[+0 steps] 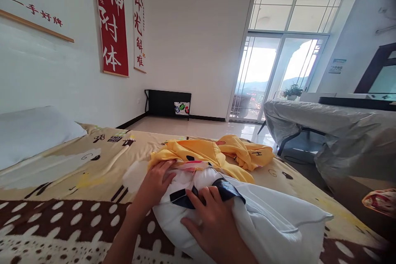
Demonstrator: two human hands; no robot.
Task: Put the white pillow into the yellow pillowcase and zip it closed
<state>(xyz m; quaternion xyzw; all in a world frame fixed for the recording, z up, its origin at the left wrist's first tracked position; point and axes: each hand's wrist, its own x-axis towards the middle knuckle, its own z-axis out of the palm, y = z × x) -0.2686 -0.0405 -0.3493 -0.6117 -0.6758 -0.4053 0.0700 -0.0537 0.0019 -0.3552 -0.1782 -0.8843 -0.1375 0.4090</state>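
A white pillow (pixel 272 210) with piped edges and a dark blue-black patch (pixel 229 192) lies on the bed in front of me. Its far end is bunched against a yellow printed cloth, apparently a pillowcase (pixel 198 148), which spreads crumpled beyond it. My left hand (pixel 157 183) has its fingers curled over the near edge of the yellow pillowcase, thumb against the white pillow. Bent fingers of my right hand (pixel 212 212) press into the pillow over the dark patch, the thumb lower on the white fabric. Pink and red trim shows between the two fabrics.
The bed sheet (pixel 68 173) has sheep prints and a brown dotted border. Another white pillow (pixel 34 134) rests at the left. To the right stands a plastic-covered table (pixel 349 128); a red patterned object (pixel 380 202) sits near the lower right edge. Behind are a black board (pixel 161 103) and glass doors (pixel 256 74).
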